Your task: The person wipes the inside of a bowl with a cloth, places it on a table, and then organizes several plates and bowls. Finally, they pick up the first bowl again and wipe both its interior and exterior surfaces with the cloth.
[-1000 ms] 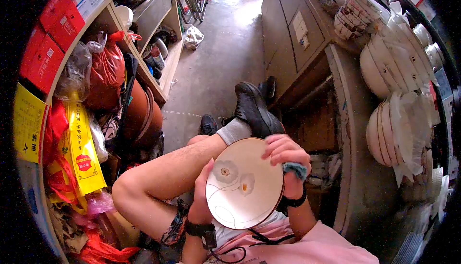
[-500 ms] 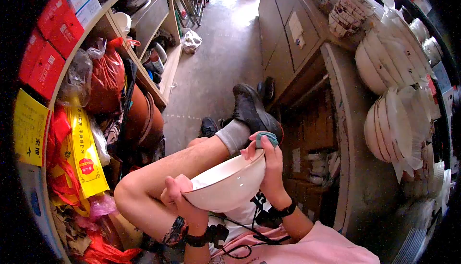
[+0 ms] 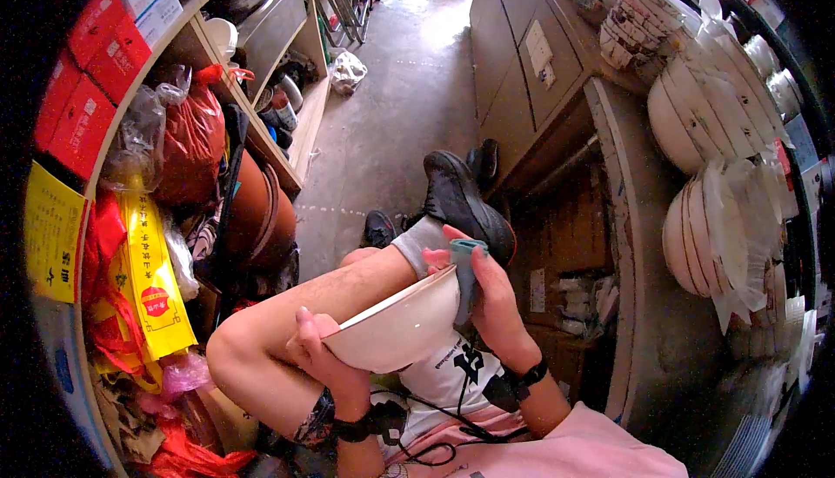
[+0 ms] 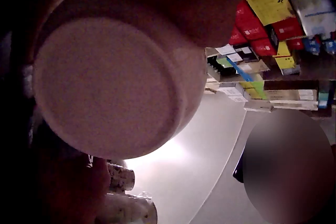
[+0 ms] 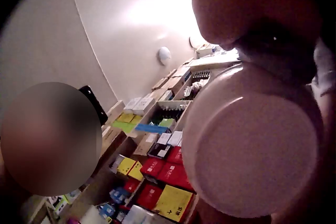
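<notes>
A white bowl (image 3: pixel 396 330) with a thin dark rim is held tilted above the person's lap in the head view, its outer side toward the camera. My left hand (image 3: pixel 335 361) grips it by the left edge, thumb up at the rim. At the opposite edge, my right hand (image 3: pixel 497 308) holds a blue-green cloth (image 3: pixel 466 276) against the bowl, with fingertips showing beyond the rim. Both wrist views look up at the bowl's round foot (image 4: pixel 105 87); in the right one the cloth (image 5: pixel 278 58) appears dark beside the bowl.
Stacked bowls (image 3: pixel 696 226) with paper between them stand on the right-hand shelf (image 3: pixel 613 173). Left are red boxes (image 3: pixel 104 69), a yellow bag (image 3: pixel 152 278) and a red plastic bag (image 3: pixel 191 130). The person's crossed leg (image 3: pixel 296 313) lies just beyond the bowl.
The bowl first faced the camera with its flower-patterned inside, then was tipped to show its outer side. Since then it has moved slightly left, and the cloth has slid onto its outer right side.
</notes>
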The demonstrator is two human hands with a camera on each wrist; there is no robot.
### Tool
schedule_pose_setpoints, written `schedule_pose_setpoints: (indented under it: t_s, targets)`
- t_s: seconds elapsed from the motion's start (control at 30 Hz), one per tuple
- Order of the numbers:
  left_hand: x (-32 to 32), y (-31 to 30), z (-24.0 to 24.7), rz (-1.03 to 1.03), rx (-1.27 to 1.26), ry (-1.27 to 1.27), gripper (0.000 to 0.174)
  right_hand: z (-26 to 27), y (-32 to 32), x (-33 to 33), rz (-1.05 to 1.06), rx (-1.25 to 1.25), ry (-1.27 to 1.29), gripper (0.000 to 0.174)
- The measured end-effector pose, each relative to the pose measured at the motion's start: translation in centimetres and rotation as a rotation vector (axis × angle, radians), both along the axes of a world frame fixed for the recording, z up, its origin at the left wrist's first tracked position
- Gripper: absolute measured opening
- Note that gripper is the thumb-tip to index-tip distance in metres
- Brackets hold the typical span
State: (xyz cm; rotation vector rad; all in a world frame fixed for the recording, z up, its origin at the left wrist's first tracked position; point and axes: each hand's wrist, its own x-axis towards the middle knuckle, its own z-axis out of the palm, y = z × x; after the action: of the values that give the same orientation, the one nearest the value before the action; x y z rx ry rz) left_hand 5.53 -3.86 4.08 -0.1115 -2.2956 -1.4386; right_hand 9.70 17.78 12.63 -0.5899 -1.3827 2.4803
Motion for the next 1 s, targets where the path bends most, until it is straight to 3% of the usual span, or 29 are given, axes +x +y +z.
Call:
schedule_pose_setpoints:
  t_s: [0.03,0.07,0.1,0.13,0.2,0.23,0.27,0.3,0.33,0.4,0.43,0.47,0.5,0.53,0.6,0.63,0.67,0.7,0.8,0.93,0.97,1.0]
  targets:
    - [-0.5,0.7,1.6,-0.001,-0.001,-0.003,0.046,0.7,0.1,0.0,0.014,0.066,0.008,0.065]
    - [-1.2,1.8,3.6,-0.041,0.537,-0.141,0.021,1.0,0.2,0.1,0.014,0.065,0.006,0.065]
    - [-1.5,2.3,4.9,-0.08,1.076,-0.278,0.046,1.3,0.3,0.3,-0.027,0.125,0.066,0.065]
    - [-1.4,2.2,5.3,-0.08,1.075,-0.28,0.046,1.5,0.3,0.4,-0.07,0.186,0.126,0.065]
    - [-1.0,2.1,5.4,-0.191,0.775,-0.27,0.053,1.9,-0.1,0.6,-0.087,0.182,0.142,0.065]
    - [-0.3,1.7,4.1,-0.194,0.776,-0.273,0.053,2.3,-0.5,0.6,-0.088,0.329,0.078,0.065]
    - [0.6,0.9,1.9,-0.115,0.405,-0.329,0.024,2.5,-0.9,0.7,-0.088,0.474,0.014,0.065]
    - [0.8,0.7,1.5,-0.035,0.032,-0.375,0.046,2.3,-1.3,0.7,-0.098,0.508,0.003,0.064]
    - [0.6,0.5,1.3,-0.037,0.032,-0.374,0.046,2.1,-1.3,0.9,-0.1,0.509,0.004,0.064]
    - [-0.1,0.2,1.7,-0.077,0.554,-0.59,0.051,1.4,-1.2,0.9,-0.13,0.048,0.085,0.063]
    - [-0.5,1.1,3.2,-0.073,0.552,-0.59,0.051,1.1,-0.5,1.0,-0.021,0.023,0.128,0.066]
    - [-1.0,2.6,4.9,-0.002,0.485,-0.432,0.033,1.1,-0.3,1.0,-0.02,0.022,0.127,0.066]
    - [-1.3,3.5,5.9,0.066,0.418,-0.275,0.058,1.3,-0.2,1.0,0.034,-0.051,0.165,0.067]
    - [-1.5,3.7,5.7,0.067,0.418,-0.275,0.058,1.3,-0.1,0.9,0.089,-0.122,0.202,0.068]
    - [-1.9,3.7,4.9,0.149,0.633,-0.329,0.057,0.7,0.1,0.5,0.112,0.0,0.223,0.068]
    - [-1.9,3.2,3.9,0.15,0.634,-0.329,0.057,0.3,0.1,0.2,0.107,0.235,0.224,0.066]
    - [-1.8,2.2,2.6,0.032,0.672,-0.446,0.038,-0.1,0.2,-0.1,0.1,0.47,0.225,0.064]
    - [-1.8,1.8,2.4,-0.088,0.707,-0.562,0.055,-0.7,0.2,-0.2,0.101,0.471,0.226,0.064]
    - [-1.7,1.8,2.5,-0.09,0.533,-0.476,0.052,-1.7,0.1,-0.6,0.053,0.599,0.23,0.057]
    - [-2.1,2.4,4.0,-0.108,0.459,-0.544,0.049,-2.2,-0.2,-1.3,-0.08,0.676,0.32,0.045]
    - [-2.3,2.9,4.0,-0.132,0.421,-0.397,0.041,-2.3,-0.1,-1.4,-0.093,0.666,0.339,0.042]
    - [-2.5,3.3,4.1,-0.156,0.382,-0.251,0.053,-2.2,-0.1,-1.4,-0.094,0.667,0.341,0.042]
